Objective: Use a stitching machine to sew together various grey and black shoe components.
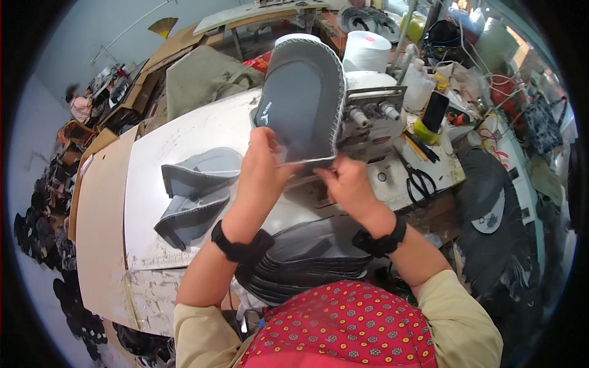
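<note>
In front of the sewing machine, a grey stitched shoe upper is held up, its sole-shaped face toward me. Pale overcast stitches run round its edge, and a small white print marks its left side. My left hand grips its lower left edge. Closed at the lower right corner, my right hand pinches the same edge; its fingertips are slightly blurred. Two more grey uppers lie on the white table to the left. Below my hands, a stack of dark grey pieces sits near my lap.
A white thread cone stands behind the machine. To the right are black scissors, a phone in a yellow-green holder and a clutter of bags and cords. Dark fabric hangs at the far right. A wooden board adjoins the white table.
</note>
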